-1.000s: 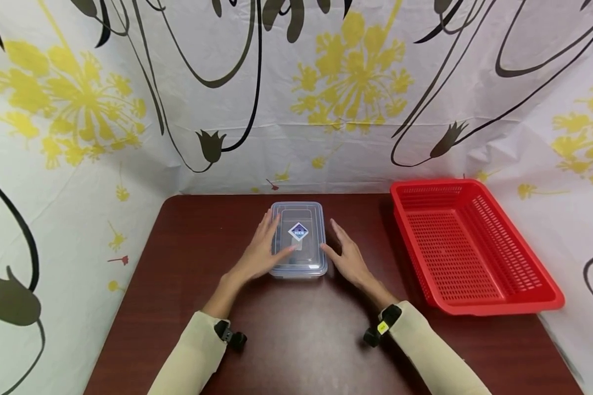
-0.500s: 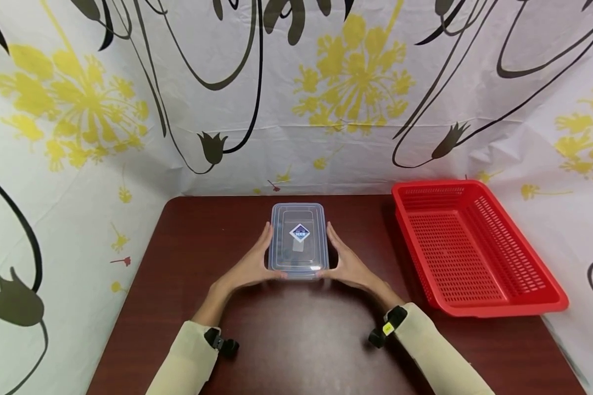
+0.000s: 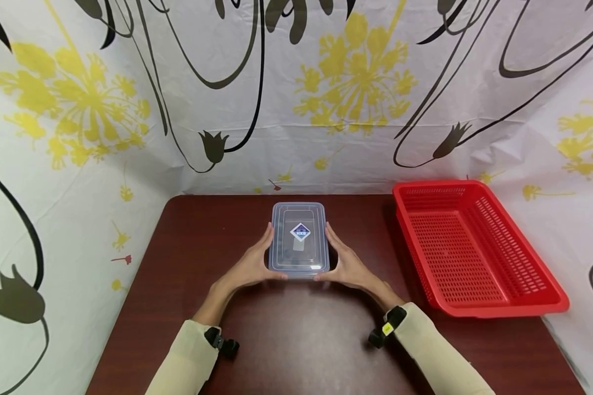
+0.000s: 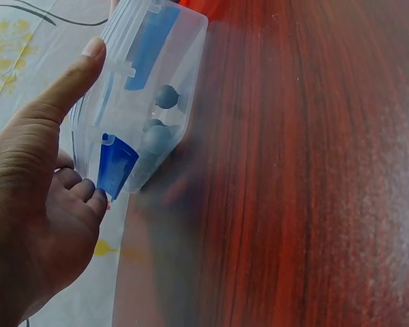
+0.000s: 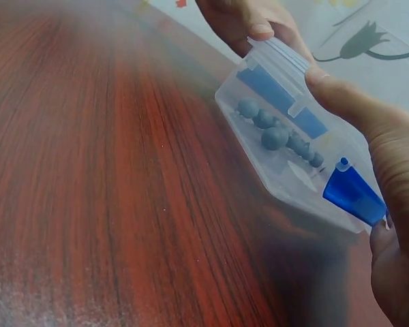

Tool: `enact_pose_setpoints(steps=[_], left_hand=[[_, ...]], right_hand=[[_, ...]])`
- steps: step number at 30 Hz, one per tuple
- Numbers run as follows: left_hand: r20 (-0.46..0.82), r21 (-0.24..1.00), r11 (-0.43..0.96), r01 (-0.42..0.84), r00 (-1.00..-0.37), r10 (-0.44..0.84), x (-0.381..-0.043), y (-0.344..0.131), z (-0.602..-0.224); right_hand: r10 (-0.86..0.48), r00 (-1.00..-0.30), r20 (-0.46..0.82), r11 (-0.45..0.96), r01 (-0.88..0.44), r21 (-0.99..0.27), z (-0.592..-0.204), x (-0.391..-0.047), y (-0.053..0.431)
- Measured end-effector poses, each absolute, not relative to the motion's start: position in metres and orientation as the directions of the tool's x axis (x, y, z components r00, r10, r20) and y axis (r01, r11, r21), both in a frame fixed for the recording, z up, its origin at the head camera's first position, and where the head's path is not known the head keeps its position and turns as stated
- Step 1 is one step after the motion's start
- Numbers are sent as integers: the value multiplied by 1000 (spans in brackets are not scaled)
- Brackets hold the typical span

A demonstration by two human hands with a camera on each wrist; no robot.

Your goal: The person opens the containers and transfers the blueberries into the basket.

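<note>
A clear plastic food container (image 3: pixel 306 252) with a snapped-on translucent lid and a diamond-shaped label (image 3: pixel 300 231) is at the far middle of the table. My left hand (image 3: pixel 249 267) grips its left side, thumb along the near edge. Opposite, my right hand (image 3: pixel 352 267) holds the right side the same way. Through the wall, the right wrist view shows several grey-blue balls (image 5: pixel 274 138). A blue side clip (image 5: pixel 354 196) stands angled out by my right fingers; another blue clip (image 4: pixel 116 167) is at my left fingertips. Some fingers are hidden behind the container.
A red perforated plastic basket (image 3: pixel 454 258) stands at the right of the dark reddish-brown table (image 3: pixel 296 340). A white flower-printed sheet (image 3: pixel 286 109) hangs behind the table and along its sides.
From hovering over and beside the container, both hands moved onto its sides, thumbs coming to the near edge. Over the last half second, they have barely moved.
</note>
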State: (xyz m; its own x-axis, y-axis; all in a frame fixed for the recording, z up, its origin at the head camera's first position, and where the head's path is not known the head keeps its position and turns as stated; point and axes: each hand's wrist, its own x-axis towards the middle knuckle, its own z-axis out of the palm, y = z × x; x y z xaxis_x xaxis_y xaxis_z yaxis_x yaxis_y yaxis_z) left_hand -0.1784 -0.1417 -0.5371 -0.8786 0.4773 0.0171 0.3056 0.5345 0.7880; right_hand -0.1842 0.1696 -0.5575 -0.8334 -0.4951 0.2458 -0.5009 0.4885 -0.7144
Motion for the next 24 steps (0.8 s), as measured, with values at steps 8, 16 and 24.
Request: enact_pose_setpoints(steps=[8,16,24], left_hand=[[46,762,554,335,-882,469,-178,-142,-532],[39,772,547,324,-883,468,-177,-142,-525],[89,757,546,359,-884,459,-178,-147,-509]], right_hand=[[-487,-838,246,503,-499,-706,-557,-185,169],[-483,-843,237,508,-491,-708,-551,-184,169],[-481,-844,238,496,-486,-719,-531,-185,164]])
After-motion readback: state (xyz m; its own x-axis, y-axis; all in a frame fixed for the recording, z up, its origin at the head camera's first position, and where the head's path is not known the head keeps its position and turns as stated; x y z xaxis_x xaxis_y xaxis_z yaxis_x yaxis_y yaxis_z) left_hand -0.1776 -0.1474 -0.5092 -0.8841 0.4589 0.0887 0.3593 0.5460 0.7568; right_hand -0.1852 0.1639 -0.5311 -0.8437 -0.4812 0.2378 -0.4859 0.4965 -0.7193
